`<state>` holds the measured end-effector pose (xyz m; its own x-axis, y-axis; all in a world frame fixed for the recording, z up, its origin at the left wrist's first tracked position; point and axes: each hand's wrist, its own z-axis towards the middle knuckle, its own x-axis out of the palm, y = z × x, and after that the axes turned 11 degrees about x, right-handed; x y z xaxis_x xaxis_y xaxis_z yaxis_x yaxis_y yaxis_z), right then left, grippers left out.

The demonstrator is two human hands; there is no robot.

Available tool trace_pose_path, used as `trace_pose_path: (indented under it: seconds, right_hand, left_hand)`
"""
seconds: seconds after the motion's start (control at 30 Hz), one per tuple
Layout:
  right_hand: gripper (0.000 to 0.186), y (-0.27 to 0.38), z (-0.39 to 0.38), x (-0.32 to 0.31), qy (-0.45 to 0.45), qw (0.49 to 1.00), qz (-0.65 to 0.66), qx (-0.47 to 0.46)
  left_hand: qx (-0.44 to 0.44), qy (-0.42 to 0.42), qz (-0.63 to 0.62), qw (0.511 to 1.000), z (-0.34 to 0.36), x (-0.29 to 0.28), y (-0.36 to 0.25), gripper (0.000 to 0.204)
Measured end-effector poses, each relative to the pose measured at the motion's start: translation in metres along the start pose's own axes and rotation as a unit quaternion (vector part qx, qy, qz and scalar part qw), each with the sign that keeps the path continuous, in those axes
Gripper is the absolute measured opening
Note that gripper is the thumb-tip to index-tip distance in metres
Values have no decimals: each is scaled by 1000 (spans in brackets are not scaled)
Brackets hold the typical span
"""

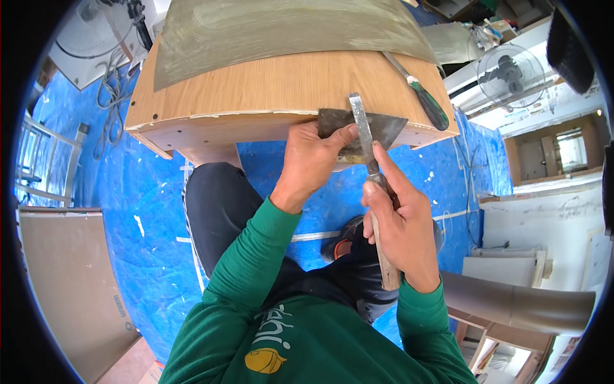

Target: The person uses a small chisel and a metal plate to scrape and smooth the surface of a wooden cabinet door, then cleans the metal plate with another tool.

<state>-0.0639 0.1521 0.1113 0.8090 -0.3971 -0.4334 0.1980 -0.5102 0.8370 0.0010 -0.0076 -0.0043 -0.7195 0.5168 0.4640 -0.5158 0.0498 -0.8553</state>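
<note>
**Partway through: grey sheet laid on top, front edge under the tools**

Broadly, the wooden cabinet (281, 83) fills the upper middle of the head view, standing on a blue floor covering (147, 211). A grey sheet (288, 29) lies over most of its top, but a wide band of bare wood shows between the sheet and the near edge, so I judge the surface work to be only partly done. Along that near edge runs a pale, uneven line, which suggests the trimming or cleaning there is unfinished.

A green-handled screwdriver (425, 99) rests loose on the top near the right corner, untouched.

The left hand (313, 160) presses a dark flat scraper blade (380, 128) against the front edge, thumb on its face and fingers curled behind it. The right hand (400, 224) is wrapped firmly around the wooden handle of a chisel (360, 121), index finger stretched along the shaft. The chisel's steel lies across the scraper, tip reaching the cabinet's top edge. Whether it is cutting the wood or scraping the blade clean, I cannot tell.
</note>
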Motion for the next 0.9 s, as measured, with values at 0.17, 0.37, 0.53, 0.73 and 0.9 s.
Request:
trace_pose_path:
  seconds: [0.17,0.37,0.53,0.73,0.9]
  right_hand:
    - [60,6,-5,4,-21,1000,-1,22]
    - [60,31,48,8,-22,996,-70,-41]
    - [58,20,29,-4,-35,999,-12,-38]
    - [60,3,1,-8,-21,1000,4,-21]
    - [60,-2,1,-3,-1,1000,15,-5]
  left_hand:
    - [13,8,1,1000,-3,1,3,20]
    - [-19,-2,-16,1000,-1,2,-3,18]
    - [3,-6,-20,1000,2,3,4,20]
    - [14,-3,-28,999,0,2,0,20]
    - [7,2,3,1000,-1,0,3,19]
